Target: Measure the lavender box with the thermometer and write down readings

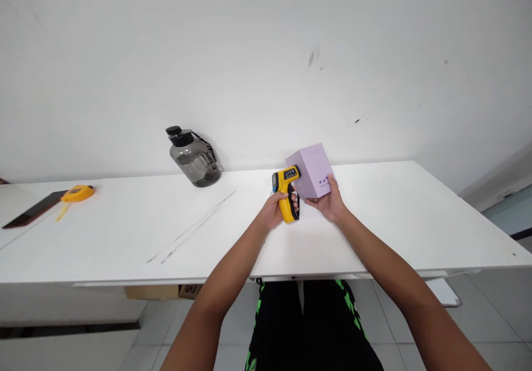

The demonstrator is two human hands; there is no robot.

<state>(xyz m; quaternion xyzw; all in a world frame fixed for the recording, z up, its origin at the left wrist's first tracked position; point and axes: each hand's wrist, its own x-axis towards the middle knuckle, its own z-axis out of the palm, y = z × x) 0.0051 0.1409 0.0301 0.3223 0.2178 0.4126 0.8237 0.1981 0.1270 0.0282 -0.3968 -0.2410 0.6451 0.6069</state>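
Observation:
Wrapped round the grip of a yellow and black infrared thermometer [286, 205] is my left hand [272, 209]. The thermometer's nose points right, close against the side of a lilac box [318, 171]; whether they touch I cannot tell. My right hand [332, 204] holds that box from below and along its right edge, thumb on the front face near some small dark purple print. The box is tilted, raised at least partly above the white table [382, 216]. Its underside is hidden.
A grey see-through water bottle [195, 160] with a black lid stands against the wall to the left. Farther left lie a yellow tape measure [78, 193] and a dark flat panel [35, 209]. Below the table are a cardboard box [153, 292] and a white flat object [443, 292].

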